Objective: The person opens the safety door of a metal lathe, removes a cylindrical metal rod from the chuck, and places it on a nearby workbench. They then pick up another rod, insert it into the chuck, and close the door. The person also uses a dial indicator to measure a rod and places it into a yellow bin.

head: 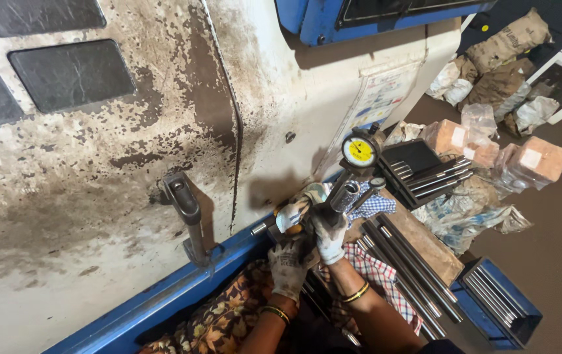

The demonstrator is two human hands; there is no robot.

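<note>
A stained white machine housing with dark windows fills the frame's left, while sacks and wrapped blocks crowd the brown floor at upper right.

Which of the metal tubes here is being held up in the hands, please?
The short shiny tube under the yellow dial gauge, gripped by the right hand; the long dark rods lie flat on the wooden bench.

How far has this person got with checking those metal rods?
Done: cannot tell; no sorted pile is plainly marked. In hand: the left hand and right hand, both gloved, hold a shiny metal tube against a yellow dial gauge. Left: many dark rods lie on the wooden board, more in the blue tray.
</note>
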